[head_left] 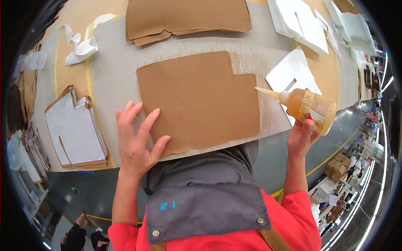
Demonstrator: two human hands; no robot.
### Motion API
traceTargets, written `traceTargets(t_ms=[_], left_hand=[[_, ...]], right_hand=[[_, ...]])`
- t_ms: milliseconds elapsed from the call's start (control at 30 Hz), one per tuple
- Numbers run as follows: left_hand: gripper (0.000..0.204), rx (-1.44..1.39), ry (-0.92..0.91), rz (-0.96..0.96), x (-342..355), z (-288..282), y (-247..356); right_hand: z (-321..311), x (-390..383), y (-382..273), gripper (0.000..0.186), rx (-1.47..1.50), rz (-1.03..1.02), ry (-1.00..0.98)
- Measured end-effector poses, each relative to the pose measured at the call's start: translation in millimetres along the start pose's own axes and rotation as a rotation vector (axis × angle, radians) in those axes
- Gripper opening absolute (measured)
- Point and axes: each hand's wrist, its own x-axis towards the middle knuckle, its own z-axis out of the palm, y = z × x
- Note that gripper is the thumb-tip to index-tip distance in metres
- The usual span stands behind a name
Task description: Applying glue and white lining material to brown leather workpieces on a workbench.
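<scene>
A brown flat panel [197, 100] with a notched top right corner lies on the grey work surface [109, 62] in front of me. My left hand [138, 138] is open at the panel's left edge, fingers spread, fingertips touching or close to it. My right hand [300, 138] grips a squeeze bottle [299, 104] of amber liquid with a long tapered nozzle. The bottle is tilted, its nozzle tip beside the panel's right edge. Under the bottle lies a slotted white sheet [280, 69], partly hidden by it.
A brown stack [188, 14] lies at the back, white piles [303, 29] at back right, a white scrap [79, 50] at back left, and a stack of white-faced brown pieces [73, 129] at left. Two people [75, 236] are in the lower left distance.
</scene>
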Motion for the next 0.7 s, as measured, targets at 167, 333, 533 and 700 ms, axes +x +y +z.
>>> traceTargets(t_ms=[167, 333, 533, 700], left_hand=[[0.053, 0.013, 0.011, 0.013, -0.9, 0.1, -0.3], [0.052, 0.021, 0.019, 0.022, -0.6, 2.0, 0.3], [0.051, 0.041, 0.034, 0.031, -1.0, 2.7, 1.2], [0.051, 0.054, 0.035, 0.04, -1.8, 2.5, 1.0]], right_hand=[[-12.4, -16.9, -2.2, 0.083, -0.003, 0.034, 0.008], [-23.9, -37.5, -7.8, 0.082, 0.144, 0.11, 0.043], [-38.0, -57.8, -12.7, 0.08, 0.128, 0.137, 0.04], [-46.1, -74.8, -15.5, 0.08, 0.128, 0.165, 0.069]])
